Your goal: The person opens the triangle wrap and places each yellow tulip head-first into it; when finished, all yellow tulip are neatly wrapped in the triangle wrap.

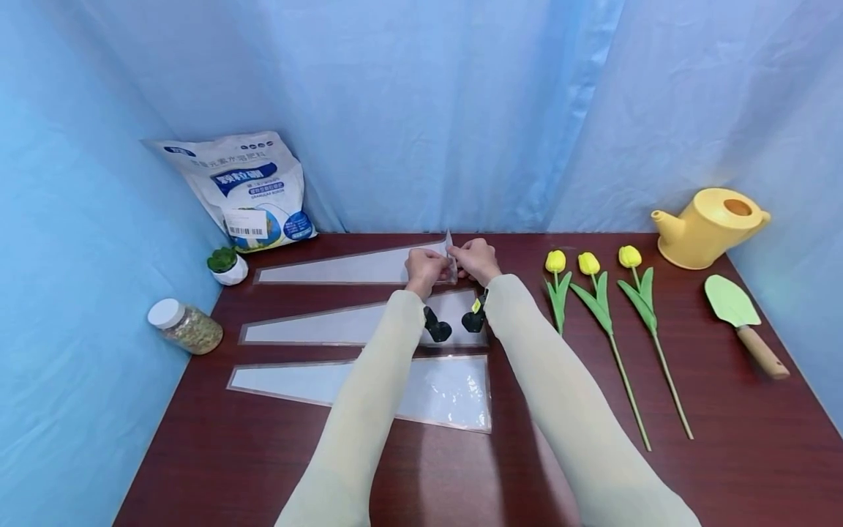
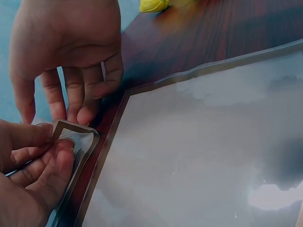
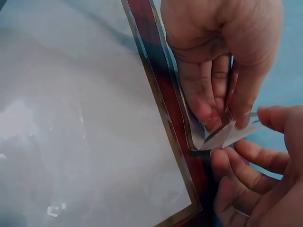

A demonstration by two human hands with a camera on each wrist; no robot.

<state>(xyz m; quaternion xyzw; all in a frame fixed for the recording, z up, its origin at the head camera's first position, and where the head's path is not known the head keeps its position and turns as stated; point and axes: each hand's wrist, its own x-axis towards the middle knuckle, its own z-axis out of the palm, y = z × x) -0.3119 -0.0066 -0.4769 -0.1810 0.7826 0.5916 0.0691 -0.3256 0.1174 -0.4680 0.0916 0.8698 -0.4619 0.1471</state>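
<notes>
Three flat tapered plastic sleeves, white with clear borders, lie one before another. At the wide right end of the farthest sleeve [image 1: 342, 267], my left hand [image 1: 424, 271] pinches the edge between thumb and fingers. My right hand [image 1: 478, 258] holds the raised corner of that end, its thumb and fingers on either side of the lifted film [image 3: 228, 135]. Both hands meet closely there, fingertips nearly together. The middle sleeve [image 1: 316, 324] lies under my wrists, and the nearest sleeve [image 1: 448, 388] is partly covered by my left forearm.
On the left stand a fertilizer bag [image 1: 257, 183], a small potted succulent [image 1: 228, 267] and a tilted jar of granules [image 1: 187, 327]. To the right lie three yellow artificial tulips [image 1: 606, 315] and a green trowel [image 1: 734, 304]. A yellow watering can [image 1: 701, 234] stands behind.
</notes>
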